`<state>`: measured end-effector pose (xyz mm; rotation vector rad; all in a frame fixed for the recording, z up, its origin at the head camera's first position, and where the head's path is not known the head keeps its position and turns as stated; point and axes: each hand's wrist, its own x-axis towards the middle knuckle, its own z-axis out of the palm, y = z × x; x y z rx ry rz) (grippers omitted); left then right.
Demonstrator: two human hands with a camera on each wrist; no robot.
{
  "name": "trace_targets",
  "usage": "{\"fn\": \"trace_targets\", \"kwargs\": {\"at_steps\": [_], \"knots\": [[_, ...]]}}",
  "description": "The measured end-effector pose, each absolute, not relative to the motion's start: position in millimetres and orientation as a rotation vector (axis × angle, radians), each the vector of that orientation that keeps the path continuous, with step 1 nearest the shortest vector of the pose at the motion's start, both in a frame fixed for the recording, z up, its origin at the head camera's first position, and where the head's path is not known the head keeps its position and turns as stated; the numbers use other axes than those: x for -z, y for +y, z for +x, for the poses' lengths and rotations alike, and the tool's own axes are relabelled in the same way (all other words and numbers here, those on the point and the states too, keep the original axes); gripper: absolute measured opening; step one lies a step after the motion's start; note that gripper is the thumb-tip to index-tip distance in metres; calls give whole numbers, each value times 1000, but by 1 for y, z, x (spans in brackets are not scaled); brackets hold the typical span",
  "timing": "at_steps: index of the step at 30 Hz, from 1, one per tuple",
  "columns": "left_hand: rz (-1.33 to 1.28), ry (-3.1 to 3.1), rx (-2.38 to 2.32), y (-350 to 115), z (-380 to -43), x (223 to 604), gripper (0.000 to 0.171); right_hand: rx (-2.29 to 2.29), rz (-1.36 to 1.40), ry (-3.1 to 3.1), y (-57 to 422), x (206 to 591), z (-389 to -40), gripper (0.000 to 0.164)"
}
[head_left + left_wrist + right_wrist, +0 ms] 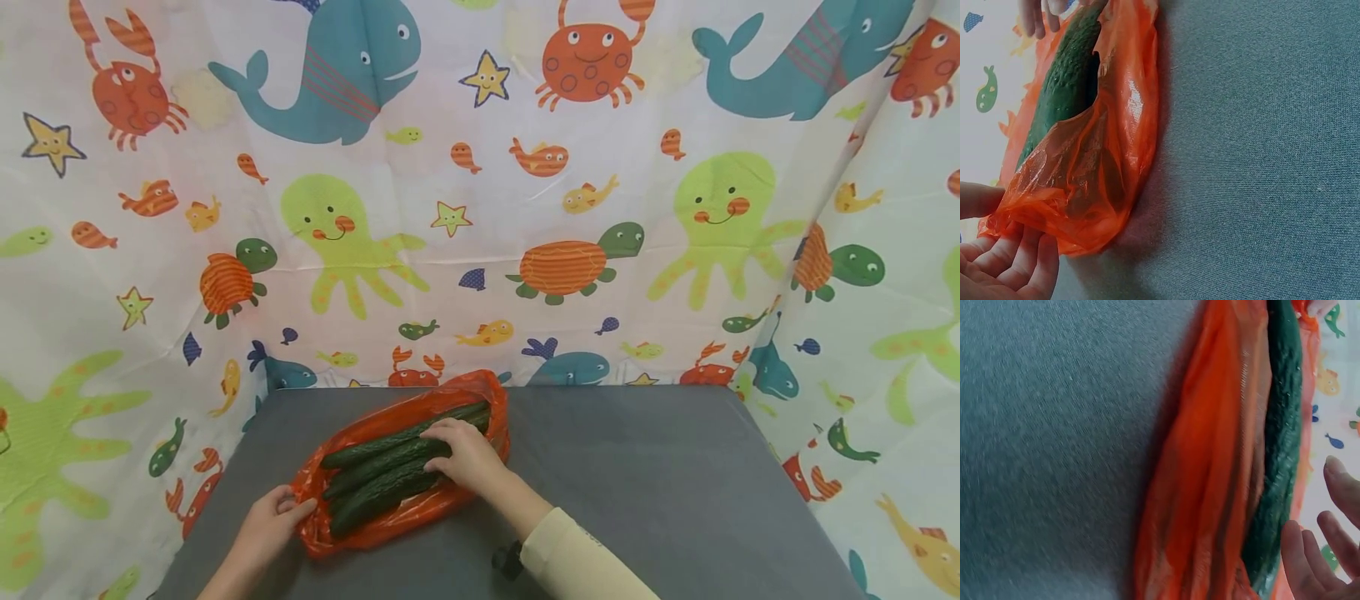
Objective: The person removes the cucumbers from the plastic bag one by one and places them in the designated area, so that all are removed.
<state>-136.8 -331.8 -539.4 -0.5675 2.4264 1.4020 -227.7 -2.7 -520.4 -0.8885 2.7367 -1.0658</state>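
Note:
Three long, dark green cucumbers (384, 493) lie side by side in an orange plastic bag (313, 540), whose mouth is spread wide around them. My left hand (272, 518) pinches the bag's near left end between thumb and fingers; in the left wrist view the bunched plastic (1041, 206) runs between them. Over the far right ends of the cucumbers hovers my right hand (467, 457), its fingers loosely bent and spread. The right wrist view shows those fingers (1297, 556) beside the nearest cucumber (1282, 419), with nothing gripped.
A grey cloth-covered table (637, 492) extends under and to the right of the bag. A white curtain with printed sea animals (465, 250) encloses the back and both sides. Near my right sleeve (573, 554) is a small black object (507, 562).

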Motion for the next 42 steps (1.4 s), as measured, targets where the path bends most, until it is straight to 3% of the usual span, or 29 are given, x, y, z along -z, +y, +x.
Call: {"fn": "trace_targets", "kwargs": {"at_steps": [14, 27, 42], "knots": [[-589, 2402, -1406, -329, -139, 543, 96, 1027, -804, 2785, -7, 539, -227, 35], [-578, 2391, -1413, -333, -136, 542, 95, 832, -884, 2949, -15, 556, -215, 46], [-552, 2401, -1407, -332, -133, 541, 98, 893, -749, 2970, -27, 565, -210, 34]]}}
